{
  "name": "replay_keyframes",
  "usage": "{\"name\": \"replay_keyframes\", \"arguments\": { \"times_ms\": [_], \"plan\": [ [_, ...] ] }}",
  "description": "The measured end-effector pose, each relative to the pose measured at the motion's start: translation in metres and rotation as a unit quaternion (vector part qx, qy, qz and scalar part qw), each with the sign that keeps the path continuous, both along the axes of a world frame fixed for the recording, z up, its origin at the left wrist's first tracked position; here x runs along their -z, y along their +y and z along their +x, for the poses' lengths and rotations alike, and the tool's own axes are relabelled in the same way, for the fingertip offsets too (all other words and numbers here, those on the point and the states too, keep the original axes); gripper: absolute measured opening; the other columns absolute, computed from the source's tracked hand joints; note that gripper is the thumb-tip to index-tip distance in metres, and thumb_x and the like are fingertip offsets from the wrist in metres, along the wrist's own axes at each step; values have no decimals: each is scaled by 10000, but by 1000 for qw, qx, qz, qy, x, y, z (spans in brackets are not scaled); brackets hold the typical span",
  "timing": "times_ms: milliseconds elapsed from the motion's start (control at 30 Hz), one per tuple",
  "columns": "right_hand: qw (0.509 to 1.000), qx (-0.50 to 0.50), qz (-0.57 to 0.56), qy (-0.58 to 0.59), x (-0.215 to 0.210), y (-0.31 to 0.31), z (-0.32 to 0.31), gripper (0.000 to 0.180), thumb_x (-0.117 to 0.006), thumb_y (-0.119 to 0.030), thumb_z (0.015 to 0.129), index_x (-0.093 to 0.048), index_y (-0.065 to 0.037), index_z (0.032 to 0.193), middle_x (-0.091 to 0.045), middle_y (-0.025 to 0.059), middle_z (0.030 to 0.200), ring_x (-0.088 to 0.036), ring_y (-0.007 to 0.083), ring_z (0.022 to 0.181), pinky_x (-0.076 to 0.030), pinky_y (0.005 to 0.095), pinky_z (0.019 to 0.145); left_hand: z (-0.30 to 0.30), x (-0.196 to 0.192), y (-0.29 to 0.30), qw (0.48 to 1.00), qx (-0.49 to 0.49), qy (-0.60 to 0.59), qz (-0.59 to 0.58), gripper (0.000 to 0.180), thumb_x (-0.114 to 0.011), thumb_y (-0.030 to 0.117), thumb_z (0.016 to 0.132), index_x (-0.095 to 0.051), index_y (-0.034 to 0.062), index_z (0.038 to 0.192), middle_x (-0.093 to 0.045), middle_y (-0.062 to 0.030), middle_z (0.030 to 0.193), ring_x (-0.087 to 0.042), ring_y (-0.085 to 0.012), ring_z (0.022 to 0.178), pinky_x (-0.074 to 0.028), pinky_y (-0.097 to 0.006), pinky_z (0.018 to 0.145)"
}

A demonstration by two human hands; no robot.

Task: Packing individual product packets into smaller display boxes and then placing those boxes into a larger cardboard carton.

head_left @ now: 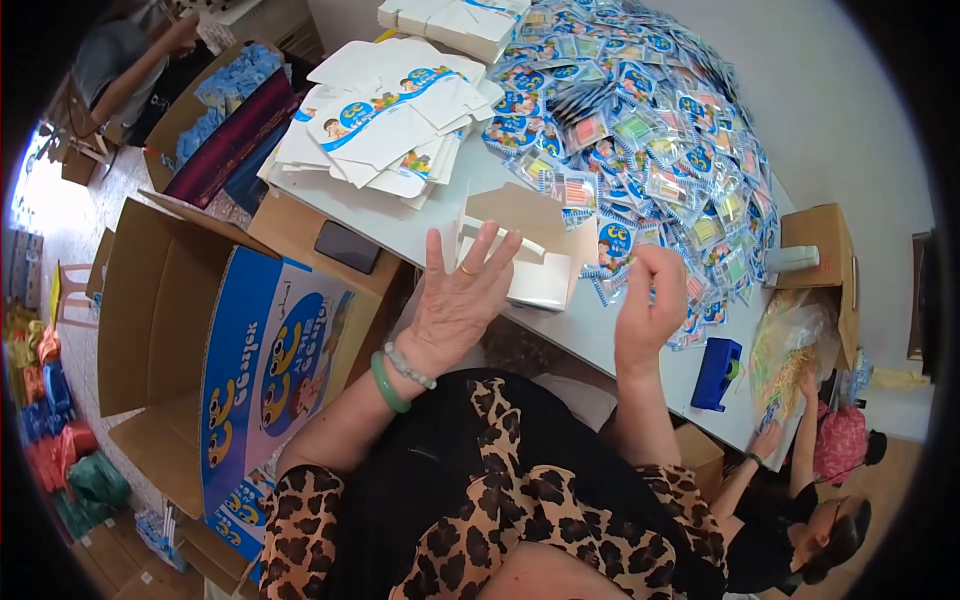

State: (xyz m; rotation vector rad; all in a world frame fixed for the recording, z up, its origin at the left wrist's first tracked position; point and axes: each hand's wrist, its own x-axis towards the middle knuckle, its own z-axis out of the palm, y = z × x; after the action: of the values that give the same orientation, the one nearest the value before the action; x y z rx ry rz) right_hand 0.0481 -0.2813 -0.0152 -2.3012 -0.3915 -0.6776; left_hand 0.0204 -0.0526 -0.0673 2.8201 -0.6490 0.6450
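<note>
Sitting with its flaps up near the front edge of the worktop (590,332), the small white carton (540,281) is straight before the wearer, presumably so that either arm can reach it without stretching. The left grip (460,305) is spread wide in front of the carton, fingers extended and grasping nothing; as the hand hides part of the cardboard, contact cannot be judged. The right grip (655,300), raised just to the right, is curled with thumb and forefinger drawn together; whether something small is pinched there cannot be told.

Beyond it spreads a heap of packets (670,150), piled loose, probably so that single ones can be picked off its near side. At the left lies a stack of flat cartons (380,125), likely left unfolded to save room. A blue tape dispenser (716,372) stands near the edge, apparently for easy reach from the right. Beside the worktop, a phone (347,247) lies on brown cardboard (290,222), perhaps to keep it out of the pile. Farther left, a large printed box (235,340) gapes open. At far right, a co-worker's hands (766,438) are at a clear plastic bag (775,365).
</note>
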Motion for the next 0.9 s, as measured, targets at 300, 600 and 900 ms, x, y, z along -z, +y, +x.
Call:
{"name": "replay_keyframes", "arguments": {
  "times_ms": [300, 600, 900],
  "plan": [
    [918, -45, 214, 332, 81, 43, 24, 577, -604, -196, 846, -386, -44, 1359, -565, 182, 1214, -567, 268, 1083, -440, 344, 920, -8, -5, -11, 997, 16, 56, 46, 261, -588, 140, 811, -620, 51, 1054, -448, -44, 1407, -304, -287, 1398, -49, -644, 1108],
    [890, -67, 251, 374, 77, 40, 25, 554, -595, -123, 835, -400, -29, 1345, -557, 142, 1196, -535, 215, 1095, -414, 312, 953, 30, 12, 24, 830, -122, 140, -526, 380, -652, 97, 824, -545, 16, 1179, -597, -163, 1067, -581, -290, 961, -473, -329, 841],
    [934, -191, 251, 171, 80, 21, 37, 450, -630, -32, 768, -561, -88, 1209, -550, 119, 1285, -487, 266, 1206, -368, 358, 1019, 60, 20, 22, 774, -44, 401, -488, 462, -517, 80, 946, -395, -2, 1385, -560, -68, 1200, -518, -123, 1071, -430, -263, 918]
  ]
}}
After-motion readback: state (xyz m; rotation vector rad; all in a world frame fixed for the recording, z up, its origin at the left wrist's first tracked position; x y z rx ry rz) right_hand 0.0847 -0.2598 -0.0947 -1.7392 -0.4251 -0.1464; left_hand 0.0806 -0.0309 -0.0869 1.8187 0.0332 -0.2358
